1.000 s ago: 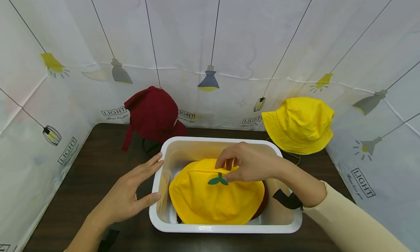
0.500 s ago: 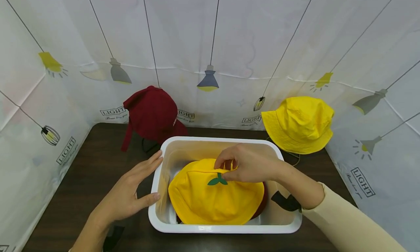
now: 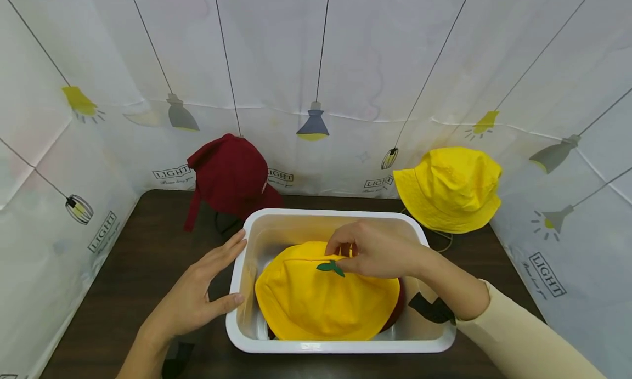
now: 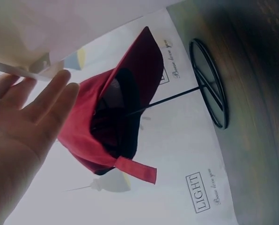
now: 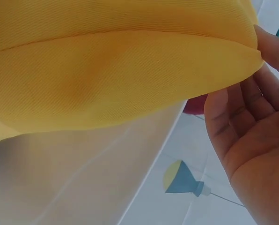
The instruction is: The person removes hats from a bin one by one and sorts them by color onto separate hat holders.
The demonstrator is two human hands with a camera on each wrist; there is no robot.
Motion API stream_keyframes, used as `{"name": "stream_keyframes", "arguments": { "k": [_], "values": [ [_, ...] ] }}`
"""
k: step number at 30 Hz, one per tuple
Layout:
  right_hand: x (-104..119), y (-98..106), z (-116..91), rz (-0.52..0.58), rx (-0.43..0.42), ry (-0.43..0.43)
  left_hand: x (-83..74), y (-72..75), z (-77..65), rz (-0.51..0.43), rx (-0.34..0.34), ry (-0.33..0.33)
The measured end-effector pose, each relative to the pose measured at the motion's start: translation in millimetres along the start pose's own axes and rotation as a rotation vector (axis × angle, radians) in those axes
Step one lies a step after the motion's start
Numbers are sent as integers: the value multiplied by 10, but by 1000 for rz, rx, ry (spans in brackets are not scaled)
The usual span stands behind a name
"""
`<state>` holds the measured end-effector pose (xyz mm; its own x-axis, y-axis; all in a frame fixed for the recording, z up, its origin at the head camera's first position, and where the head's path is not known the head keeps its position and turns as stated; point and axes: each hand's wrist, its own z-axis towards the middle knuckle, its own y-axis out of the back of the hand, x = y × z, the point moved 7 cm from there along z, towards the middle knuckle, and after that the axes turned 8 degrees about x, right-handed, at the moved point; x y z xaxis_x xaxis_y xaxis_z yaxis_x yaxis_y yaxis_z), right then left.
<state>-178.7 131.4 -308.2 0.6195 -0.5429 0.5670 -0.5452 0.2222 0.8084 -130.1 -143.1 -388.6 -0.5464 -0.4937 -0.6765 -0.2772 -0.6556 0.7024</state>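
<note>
A yellow hat (image 3: pixel 321 307) with a green sprout (image 3: pixel 329 267) on its crown lies in a white plastic bin (image 3: pixel 345 346). My right hand (image 3: pixel 380 253) pinches the cloth at the crown beside the sprout; the right wrist view shows thumb and fingers on a fold of the yellow fabric (image 5: pixel 130 75). Spread along the bin's left rim, my left hand (image 3: pixel 192 297) touches it with straight fingers. Part of a dark red item (image 3: pixel 396 307) shows under the yellow hat, mostly hidden.
Behind the bin at left, a dark red cap (image 3: pixel 232 176) hangs on a black wire stand (image 4: pixel 207 84). A yellow bucket hat (image 3: pixel 449 187) is at the back right, close to the bin's corner. A lamp-printed curtain (image 3: pixel 276 55) encloses the dark wooden table (image 3: pixel 123 269).
The green sprout has tilted against my right fingers at the crown. Both hands have otherwise stayed nearly in place, and the head view has shifted slightly.
</note>
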Motion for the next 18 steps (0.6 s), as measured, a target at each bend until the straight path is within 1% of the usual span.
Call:
{"name": "stream_keyframes", "arguments": {
  "k": [6,9,13,18],
  "values": [
    [38,52,-52,-64,-43,12,2,-3,-2,-9,-12,6],
    [56,95,-86,-81,-70,-3,7,-3,-5,-4,-14,-1],
    [75,146,-142,-24,-98,-16,16,-13,-5,-10,-13,1],
    [114,204,-207,69,-109,9,35,-27,-11,-25,-14,11]
  ]
}}
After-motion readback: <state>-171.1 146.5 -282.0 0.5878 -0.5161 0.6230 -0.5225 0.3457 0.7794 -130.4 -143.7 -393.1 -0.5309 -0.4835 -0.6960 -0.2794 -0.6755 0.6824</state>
